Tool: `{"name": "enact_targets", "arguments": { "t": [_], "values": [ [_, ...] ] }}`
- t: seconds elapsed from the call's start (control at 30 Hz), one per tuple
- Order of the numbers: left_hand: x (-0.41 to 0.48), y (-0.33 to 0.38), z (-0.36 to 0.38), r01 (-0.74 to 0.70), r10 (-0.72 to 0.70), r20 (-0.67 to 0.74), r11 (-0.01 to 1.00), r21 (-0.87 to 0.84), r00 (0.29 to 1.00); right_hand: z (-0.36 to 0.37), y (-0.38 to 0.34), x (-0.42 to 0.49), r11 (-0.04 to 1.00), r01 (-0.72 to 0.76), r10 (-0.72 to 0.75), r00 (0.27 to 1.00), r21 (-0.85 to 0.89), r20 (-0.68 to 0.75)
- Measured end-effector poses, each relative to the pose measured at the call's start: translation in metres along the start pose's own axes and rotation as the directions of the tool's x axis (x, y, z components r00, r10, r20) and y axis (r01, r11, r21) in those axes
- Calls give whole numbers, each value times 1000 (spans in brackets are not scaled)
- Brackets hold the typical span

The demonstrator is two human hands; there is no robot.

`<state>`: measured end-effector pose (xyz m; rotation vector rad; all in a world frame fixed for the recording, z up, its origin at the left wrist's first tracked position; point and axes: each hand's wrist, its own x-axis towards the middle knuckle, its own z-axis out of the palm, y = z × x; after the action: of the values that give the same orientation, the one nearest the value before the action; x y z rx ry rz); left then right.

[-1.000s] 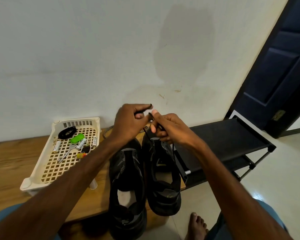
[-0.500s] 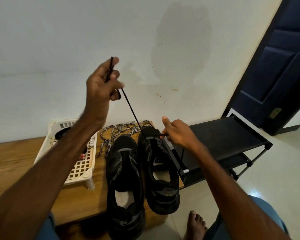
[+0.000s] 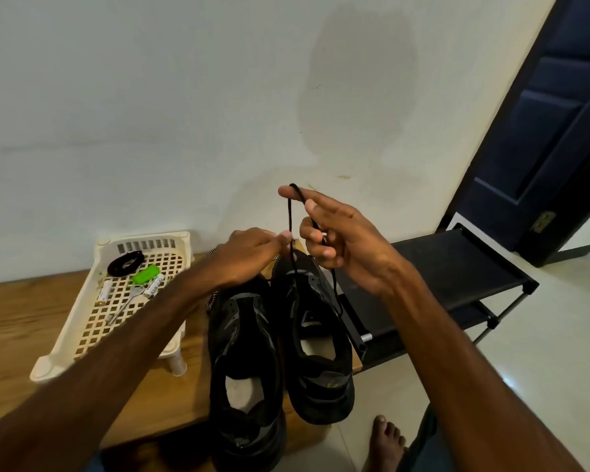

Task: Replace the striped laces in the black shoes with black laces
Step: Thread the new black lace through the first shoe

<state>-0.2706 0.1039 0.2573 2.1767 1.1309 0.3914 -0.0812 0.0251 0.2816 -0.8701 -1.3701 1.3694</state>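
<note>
As the left hand (image 3: 249,257) pinches the black lace (image 3: 289,212), the right hand (image 3: 344,243) grips its loop just above.

A cream lattice basket (image 3: 147,246) is set on a wooden surface (image 3: 21,318) against a pale wall (image 3: 150,97) marked by a dark stain (image 3: 358,80). A green object (image 3: 146,274) and two white batteries (image 3: 105,290) are contained in it. A black shoe rack (image 3: 457,264) and a dark blue door (image 3: 539,131) are seen at right.
</note>
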Motion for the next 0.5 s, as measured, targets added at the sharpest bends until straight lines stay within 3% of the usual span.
{"name": "enact_targets", "arguments": {
  "t": [0.07, 0.1, 0.17, 0.2, 0.27, 0.3, 0.4, 0.5],
  "values": [
    [-4, -4, 1, 48, -10, -221, 985, 168, 975, 1, 0, 2, 998, -6, 7, 1000, 68, -15],
    [-9, -5, 1, 41, 29, -375, 983, 179, 927, 3, 2, 3, 992, -11, 14, 1000, 125, -24],
    [-18, 2, 2, -79, 86, -538, 996, 36, 838, 6, 5, 5, 965, -4, 18, 998, 263, -52],
    [-22, 9, 3, -151, 69, -503, 981, -124, 862, 8, 7, 7, 945, 11, 14, 997, 327, -75],
    [-30, 28, 13, -203, 88, -250, 851, -484, 964, 11, 9, 10, 896, 63, -2, 990, 440, -138],
    [-33, 36, 20, -197, 137, -144, 780, -594, 980, 12, 9, 12, 868, 91, -5, 985, 489, -174],
    [-41, 40, 39, -169, 269, 48, 727, -666, 962, 9, 5, 14, 826, 138, 9, 966, 547, -257],
    [-40, 25, 26, -129, 218, 106, 834, -536, 970, -5, 2, 7, 938, 136, 5, 915, 320, -402]
  ]
}}
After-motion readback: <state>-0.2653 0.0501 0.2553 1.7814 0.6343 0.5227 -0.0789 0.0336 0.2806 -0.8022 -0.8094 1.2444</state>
